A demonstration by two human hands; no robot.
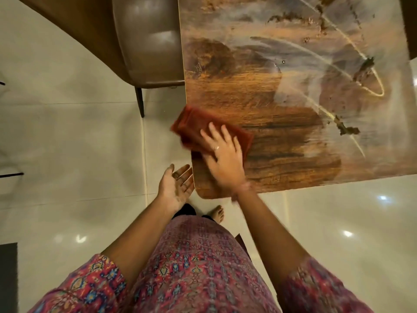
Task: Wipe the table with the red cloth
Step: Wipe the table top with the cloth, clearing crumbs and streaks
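Observation:
A folded red cloth (194, 125) lies at the near left edge of the wooden table (282, 136), part of it hanging past the edge. My right hand (222, 159) presses flat on the cloth with straight, spread fingers. My left hand (177, 185) is held palm up, fingers relaxed, just beside and below the table's left edge near the corner; dark dust shows on its palm. Brown crumbs and smears (346, 128) and pale wipe streaks (372, 91) cover the far right of the tabletop.
A brown leather chair (146, 46) stands against the table's left side, with a dark leg (140, 100) on the glossy white tiled floor (67, 143). My bare foot (217, 213) is under the table's near corner. A dark mat (8, 276) lies at bottom left.

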